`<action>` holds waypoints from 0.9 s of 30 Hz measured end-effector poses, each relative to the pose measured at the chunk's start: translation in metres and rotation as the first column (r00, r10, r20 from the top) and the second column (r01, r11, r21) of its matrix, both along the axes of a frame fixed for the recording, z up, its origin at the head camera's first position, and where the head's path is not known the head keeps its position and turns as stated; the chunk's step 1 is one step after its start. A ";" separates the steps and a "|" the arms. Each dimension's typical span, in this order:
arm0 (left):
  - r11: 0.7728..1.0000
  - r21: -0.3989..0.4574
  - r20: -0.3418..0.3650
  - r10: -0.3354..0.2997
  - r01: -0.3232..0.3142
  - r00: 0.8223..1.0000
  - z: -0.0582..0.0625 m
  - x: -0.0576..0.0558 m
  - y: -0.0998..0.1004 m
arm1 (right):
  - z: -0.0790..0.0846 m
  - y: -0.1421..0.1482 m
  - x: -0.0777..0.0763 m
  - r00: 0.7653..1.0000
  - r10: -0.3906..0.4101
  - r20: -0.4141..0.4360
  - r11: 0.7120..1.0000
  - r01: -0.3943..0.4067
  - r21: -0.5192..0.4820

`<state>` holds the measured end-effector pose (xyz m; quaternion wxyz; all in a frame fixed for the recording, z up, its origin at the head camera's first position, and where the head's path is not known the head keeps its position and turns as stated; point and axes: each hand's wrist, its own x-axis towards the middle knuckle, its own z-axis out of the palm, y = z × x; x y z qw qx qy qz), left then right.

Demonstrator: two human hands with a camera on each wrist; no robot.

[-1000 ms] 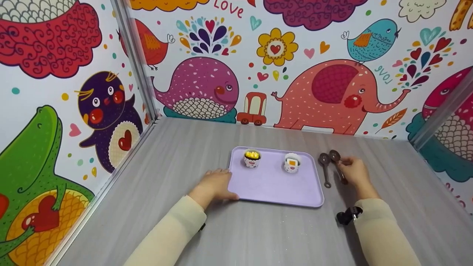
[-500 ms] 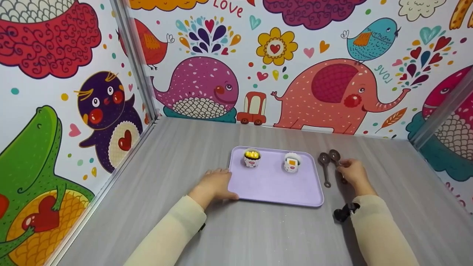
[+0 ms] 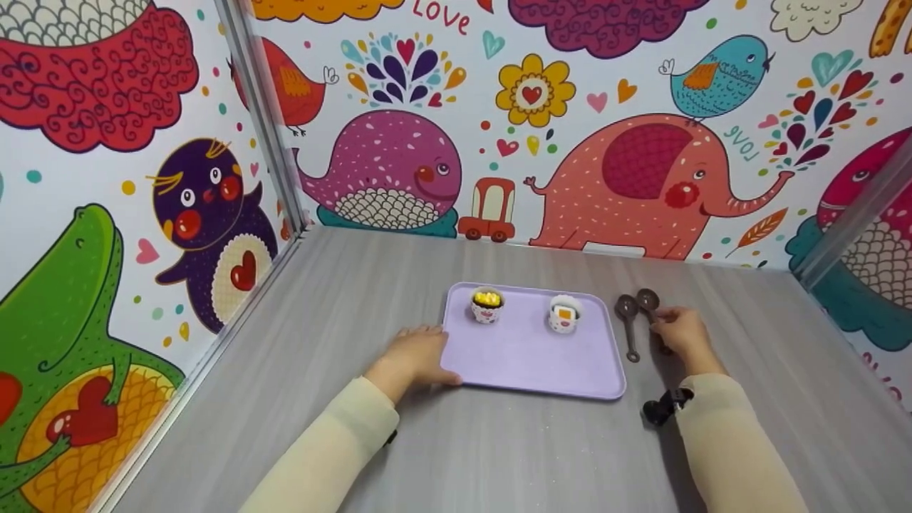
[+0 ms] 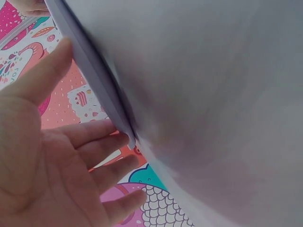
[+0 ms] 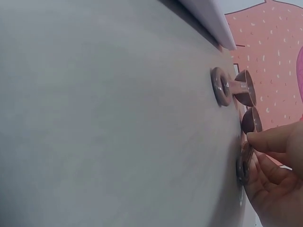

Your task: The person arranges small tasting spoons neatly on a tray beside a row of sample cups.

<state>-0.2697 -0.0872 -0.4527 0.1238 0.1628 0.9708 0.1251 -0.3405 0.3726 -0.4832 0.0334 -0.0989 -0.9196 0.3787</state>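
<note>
In the head view, a lilac tray (image 3: 527,363) lies flat on the table. My left hand (image 3: 417,356) rests against its left edge, thumb at the near corner. The left wrist view shows that hand's (image 4: 71,156) fingers loosely extended along the tray's rim (image 4: 97,75). Two brown spoons with deep round bowls and ring-ended handles lie right of the tray. My right hand (image 3: 685,335) pinches the handle of the right-hand spoon (image 3: 648,299) between thumb and fingers. Beside it lies the left-hand spoon (image 3: 628,320), untouched. Fingers hide part of the held handle.
On the tray stand a patterned paper cup (image 3: 487,311) with yellow pieces inside and another cup (image 3: 564,319) with a white and orange square piece. Walls (image 3: 399,171) printed with cartoon animals close off the grey table (image 3: 499,456) at the back and sides.
My right hand has shifted slightly left on the right-hand spoon's handle, covering more of it. The left hand, tray, cups and other spoon have stayed put.
</note>
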 end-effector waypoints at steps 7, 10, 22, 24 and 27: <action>1.000 0.000 -0.024 -0.007 0.007 1.000 -0.001 0.000 -0.001 | 0.001 0.003 -0.002 1.000 0.012 -0.012 1.000 -0.012 -0.008; 1.000 -0.001 -0.034 -0.014 0.014 0.999 -0.002 0.000 -0.001 | 0.001 0.004 -0.002 1.000 0.011 -0.005 1.000 -0.011 -0.011; 1.000 -0.005 -0.032 -0.017 0.016 0.999 0.000 0.001 0.001 | 0.003 0.011 0.006 0.997 0.021 0.072 0.999 -0.019 -0.030; 1.000 -0.004 -0.030 -0.016 0.016 0.999 0.001 0.001 0.001 | 0.004 0.012 0.007 0.997 0.031 0.065 0.999 -0.030 -0.024; 1.000 -0.002 -0.025 -0.015 0.015 1.000 0.001 0.002 0.000 | 0.005 0.014 0.009 0.997 0.046 0.066 0.998 -0.043 -0.037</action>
